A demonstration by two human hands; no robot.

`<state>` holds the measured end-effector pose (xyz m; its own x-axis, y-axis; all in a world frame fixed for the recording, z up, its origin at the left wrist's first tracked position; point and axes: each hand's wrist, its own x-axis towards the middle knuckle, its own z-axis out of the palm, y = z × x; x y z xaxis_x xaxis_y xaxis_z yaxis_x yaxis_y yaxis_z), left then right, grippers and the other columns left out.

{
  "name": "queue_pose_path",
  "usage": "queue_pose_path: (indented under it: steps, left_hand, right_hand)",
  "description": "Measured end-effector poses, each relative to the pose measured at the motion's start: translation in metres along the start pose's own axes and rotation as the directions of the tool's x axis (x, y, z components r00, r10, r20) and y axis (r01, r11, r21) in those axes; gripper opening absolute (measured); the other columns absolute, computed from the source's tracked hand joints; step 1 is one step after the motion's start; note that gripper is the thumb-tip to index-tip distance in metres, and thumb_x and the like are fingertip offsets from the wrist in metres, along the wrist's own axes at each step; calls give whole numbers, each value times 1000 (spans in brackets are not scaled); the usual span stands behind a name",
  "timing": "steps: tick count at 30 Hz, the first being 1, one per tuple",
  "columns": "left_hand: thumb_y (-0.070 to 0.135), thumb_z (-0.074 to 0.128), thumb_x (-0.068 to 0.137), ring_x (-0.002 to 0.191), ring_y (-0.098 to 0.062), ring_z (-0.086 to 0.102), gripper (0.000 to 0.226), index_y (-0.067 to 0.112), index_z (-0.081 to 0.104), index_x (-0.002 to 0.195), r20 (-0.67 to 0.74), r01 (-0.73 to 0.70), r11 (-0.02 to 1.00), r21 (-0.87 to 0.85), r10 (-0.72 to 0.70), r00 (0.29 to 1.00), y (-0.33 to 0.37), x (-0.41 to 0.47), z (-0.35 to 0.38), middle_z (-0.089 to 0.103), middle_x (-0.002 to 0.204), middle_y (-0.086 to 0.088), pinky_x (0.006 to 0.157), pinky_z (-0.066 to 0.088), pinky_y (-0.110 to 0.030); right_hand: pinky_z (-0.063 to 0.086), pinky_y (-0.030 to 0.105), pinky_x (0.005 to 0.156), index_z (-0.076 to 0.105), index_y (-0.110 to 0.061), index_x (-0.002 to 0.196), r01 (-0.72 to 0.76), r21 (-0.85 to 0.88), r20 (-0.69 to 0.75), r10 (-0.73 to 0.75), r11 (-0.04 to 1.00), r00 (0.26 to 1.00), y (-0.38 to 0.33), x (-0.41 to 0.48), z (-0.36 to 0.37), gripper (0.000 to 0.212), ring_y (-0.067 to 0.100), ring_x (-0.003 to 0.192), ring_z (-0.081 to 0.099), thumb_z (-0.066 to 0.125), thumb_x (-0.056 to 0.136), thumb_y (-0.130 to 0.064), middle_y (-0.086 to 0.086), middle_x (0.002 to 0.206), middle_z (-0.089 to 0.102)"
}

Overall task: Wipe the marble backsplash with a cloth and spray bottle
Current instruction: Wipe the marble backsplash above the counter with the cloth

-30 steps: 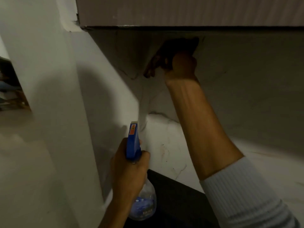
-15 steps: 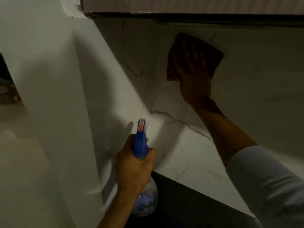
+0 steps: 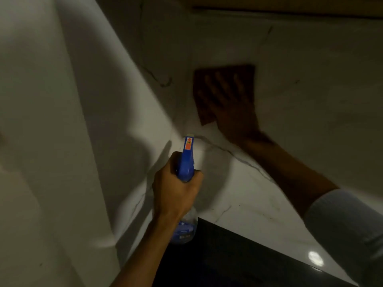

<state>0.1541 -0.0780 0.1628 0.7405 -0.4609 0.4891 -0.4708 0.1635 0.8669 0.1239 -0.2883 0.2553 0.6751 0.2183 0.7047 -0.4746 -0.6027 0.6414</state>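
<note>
A: The white marble backsplash with thin dark veins is seen filling the middle and right of the frame, above a black countertop at the bottom.

B: Where is the cloth found?

A: A brown square cloth is pressed flat against the marble, right of centre in the upper half. It is covered by the right hand, fingers spread apart and laid flat on it rather than closed around it.

B: And the bottle?

A: A clear plastic spray bottle with a blue trigger head is clamped in the left hand, low in the centre of the frame, nozzle pointed toward the corner. A pale ribbed sleeve is seen at the lower right.
</note>
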Motion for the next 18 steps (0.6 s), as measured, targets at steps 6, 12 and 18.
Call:
queue_pose_path:
  steps: [6, 12, 18]
  left_hand:
    - [13, 72, 72, 53, -26, 61, 25, 30, 53, 75, 68, 58, 998, 27, -59, 996, -37, -11, 11, 60, 59, -7, 57, 58, -42]
    - [26, 70, 70, 54, -28, 61, 16, 23, 54, 71, 135, 164, 984, 72, -173, 976, -66, -16, 29, 57, 56, -5, 59, 58, -50]
    - [27, 70, 68, 54, -36, 61, 20, 23, 50, 66, 162, 256, 956, 143, -278, 947, -85, -18, 40, 54, 52, -4, 54, 57, -50]
  right_hand:
    - [18, 55, 115, 44, -18, 143, 357, 169, 176, -384, 919, 906, -31, -82, 16, 57, 33, 138, 37, 61, 89, -18, 8, 148, 43]
    - [22, 53, 115, 38, -13, 146, -70, 45, -10, 71, 997, 997, -15, -44, 6, 56, 33, 142, 27, 49, 92, -2, 11, 153, 34]
    - [15, 47, 119, 30, -19, 143, 444, 155, 364, -469, 883, 805, -65, -140, 29, 91, 26, 142, 27, 82, 69, -19, 6, 151, 37]
